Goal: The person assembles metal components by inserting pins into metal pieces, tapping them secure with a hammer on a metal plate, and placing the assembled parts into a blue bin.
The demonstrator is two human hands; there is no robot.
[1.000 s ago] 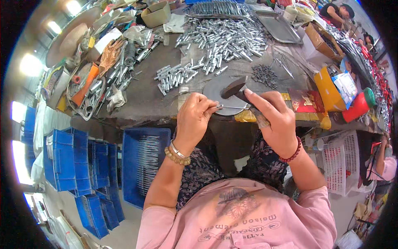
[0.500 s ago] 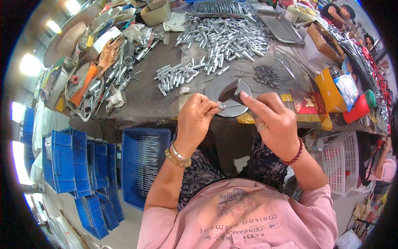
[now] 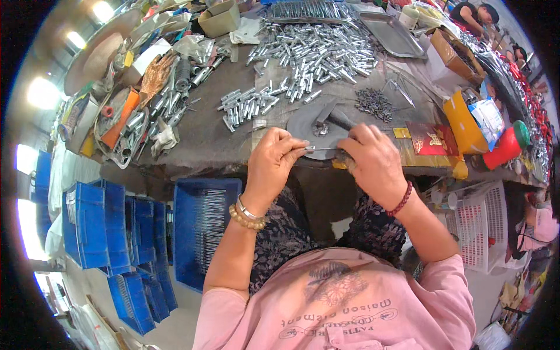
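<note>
A thin metal rod (image 3: 325, 149) with a small silvery fitting at its left end lies level between my two hands. The thumb and fingers of my left hand (image 3: 270, 169) pinch the fitting end. My right hand (image 3: 378, 166) has its fingers closed round the rod's right end, which they partly hide. Just beyond them, a hammer (image 3: 339, 119) rests on a round grey metal plate (image 3: 298, 125) at the table's near edge. Its handle runs toward my right hand; whether the hand touches it I cannot tell.
Silvery metal sleeves (image 3: 315, 55) cover the table's far middle, with a smaller pile (image 3: 248, 106) nearer. Short dark pins (image 3: 374, 103) lie right of the plate. Tools crowd the left. A blue crate (image 3: 181, 233) with rods stands below left; a red bottle (image 3: 504, 153) lies right.
My right hand has let go of the hammer, which now lies on the plate, and has closed on the rod's right end. My left hand keeps its pinch in nearly the same place.
</note>
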